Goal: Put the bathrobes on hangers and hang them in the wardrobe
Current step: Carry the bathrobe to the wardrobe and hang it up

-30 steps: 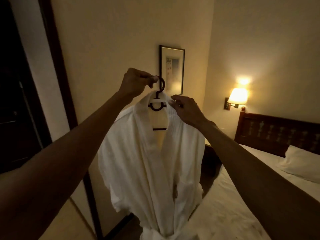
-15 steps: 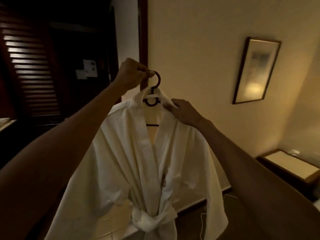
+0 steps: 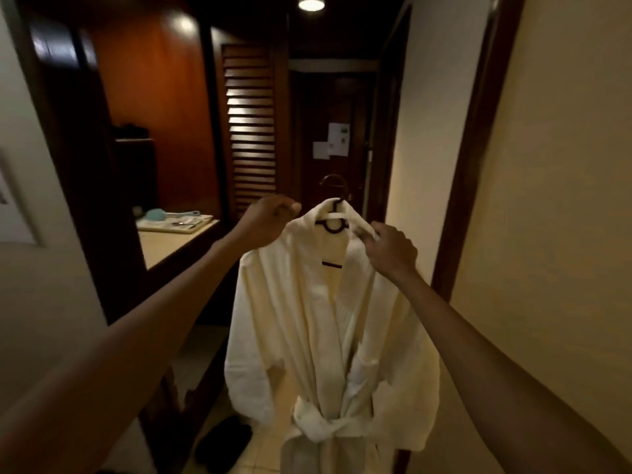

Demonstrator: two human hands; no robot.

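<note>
Step in hand: carrying to the wardrobe. White bathrobe point(image 3: 325, 336) is dressed on its dark hanger point(image 3: 333, 229), belt tied. It is held in the air short of the louvred door point(image 3: 251, 131) and to its right, not yet on a rail.

Left hand point(image 3: 270, 220): arm outstretched, fingers curled tight on the robe's shoulder nearer the louvred door.

Right hand point(image 3: 390, 249): arm outstretched, fingertips pinching the collar on the farther side.

The hook stands free above the collar.

Judgement: one hand must take the hook next and find the rail, which is not in view.
</note>
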